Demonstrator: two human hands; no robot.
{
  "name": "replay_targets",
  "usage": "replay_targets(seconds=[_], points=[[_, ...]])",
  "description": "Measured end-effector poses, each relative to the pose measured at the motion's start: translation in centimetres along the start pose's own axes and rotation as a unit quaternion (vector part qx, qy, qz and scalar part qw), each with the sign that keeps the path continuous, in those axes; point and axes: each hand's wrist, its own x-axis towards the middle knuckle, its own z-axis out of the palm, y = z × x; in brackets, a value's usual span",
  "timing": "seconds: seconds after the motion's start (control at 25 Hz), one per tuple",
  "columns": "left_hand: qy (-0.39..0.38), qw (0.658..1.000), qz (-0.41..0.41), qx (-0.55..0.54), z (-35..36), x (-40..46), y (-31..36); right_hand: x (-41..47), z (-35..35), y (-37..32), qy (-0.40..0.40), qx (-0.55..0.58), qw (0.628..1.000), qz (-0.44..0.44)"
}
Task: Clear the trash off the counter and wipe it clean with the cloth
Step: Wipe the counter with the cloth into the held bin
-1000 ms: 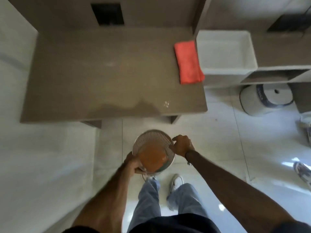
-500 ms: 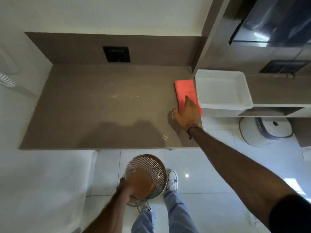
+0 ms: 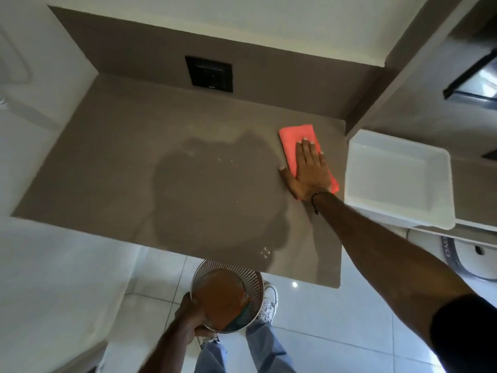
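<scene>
A folded red cloth [image 3: 293, 141] lies on the brown counter [image 3: 121, 162] near its right end. My right hand [image 3: 309, 173] rests flat on the cloth, fingers straight and pointing away from me, covering its near half. My left hand [image 3: 189, 317] grips the rim of a round metal mesh bin [image 3: 254, 281], held below the counter's front edge over the floor. Brown trash [image 3: 220, 297] fills the bin. A few small water drops [image 3: 265, 251] glint on the counter near its front edge.
A white rectangular basin [image 3: 398, 179] sits just right of the counter, past a brown partition. A black wall socket [image 3: 209, 74] is set in the backsplash. A white round appliance [image 3: 457, 257] stands on the tiled floor at right. My shoes and jeans show below.
My right hand left the bin's rim, reached up to the counter and now lies flat on the red cloth. My left hand keeps holding the bin alone. The view moved closer to the counter.
</scene>
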Motion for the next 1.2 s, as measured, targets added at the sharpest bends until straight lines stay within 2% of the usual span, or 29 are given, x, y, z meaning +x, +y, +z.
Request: replay_targets(seconds=[0.16, 0.32, 0.48, 0.64, 0.8, 1.0, 1.12, 1.2], points=[[0.031, 0.999, -0.013, -0.042, 0.6, 0.7, -0.4, 5.2, 0.2, -3.7, -0.014, 0.03, 0.995, -0.095], [0.048, 0.996, -0.027, -0.066, 0.4, 1.1, -0.9, 8.2, 0.5, -10.0, -0.052, 0.053, 0.972, -0.225], [0.032, 0.996, -0.038, -0.072, -0.5, 1.1, -1.4, 4.3, 2.5, -13.7, -0.089, 0.02, 0.925, -0.368], [0.03, 0.998, -0.028, -0.05, -0.9, 0.4, -1.6, -1.3, 2.7, -10.9, -0.097, 0.002, 0.896, -0.432], [0.019, 1.0, -0.015, -0.002, -1.6, 0.4, -1.9, -8.5, 2.7, -6.7, -0.094, 0.019, 0.909, -0.405], [-0.018, 0.999, 0.02, 0.025, -3.2, 0.4, -2.7, -17.9, 3.9, -5.6, -0.082, 0.084, 0.958, -0.263], [-0.031, 0.998, 0.039, 0.047, -4.4, 0.1, -3.1, -22.9, 4.6, -8.2, -0.12, 0.128, 0.954, -0.242], [-0.033, 0.997, 0.039, 0.051, -5.5, 0.0, -3.3, -25.0, 4.5, -10.4, -0.201, 0.191, 0.945, -0.175]])
